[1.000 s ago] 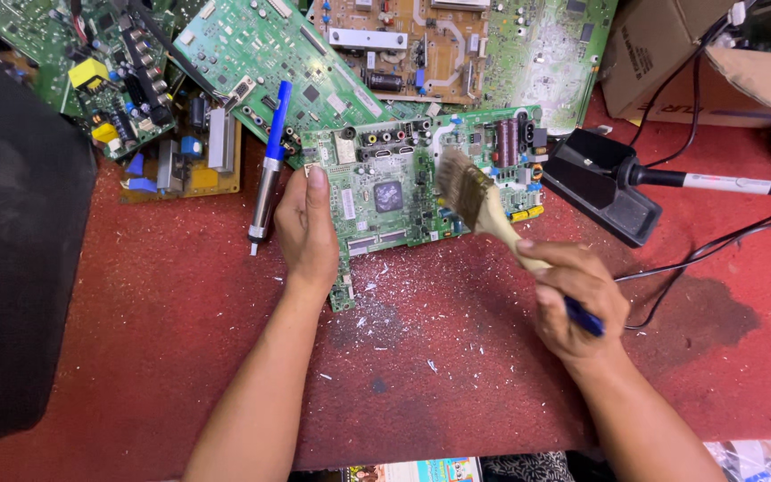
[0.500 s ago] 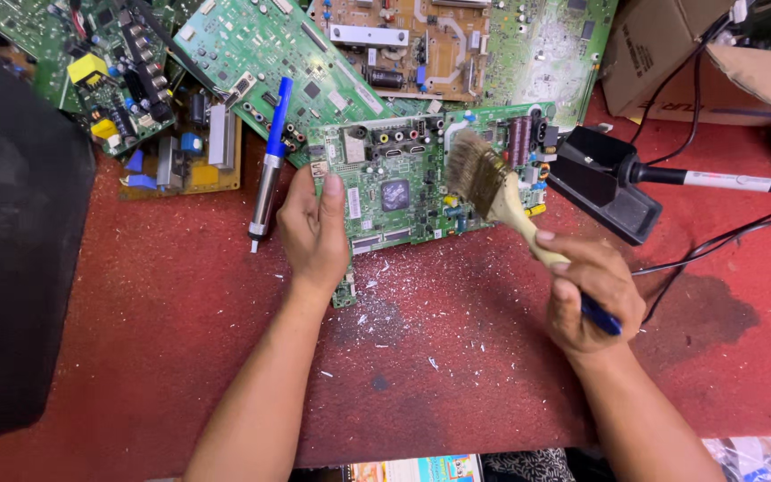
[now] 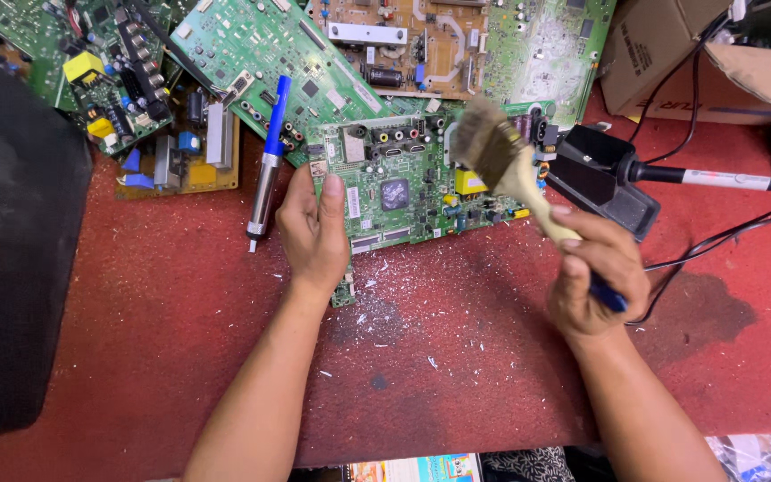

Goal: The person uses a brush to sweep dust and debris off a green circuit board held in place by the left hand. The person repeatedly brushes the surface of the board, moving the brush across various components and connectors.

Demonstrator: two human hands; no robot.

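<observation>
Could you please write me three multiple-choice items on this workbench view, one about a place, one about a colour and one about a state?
1. Where does the left hand rest?
A. on the green circuit board's left edge
B. on the cardboard box
C. on the black soldering stand

2. What colour is the table cover?
A. blue
B. red
C. white

3. How is the paintbrush held?
A. lying flat on the table
B. stuck in a box
C. in the right hand, bristles up over the board

Answers: 1 A, its thumb lies on the green circuit board. 2 B, the cloth is red throughout. 3 C, the right hand has its grip on the handle.
</observation>
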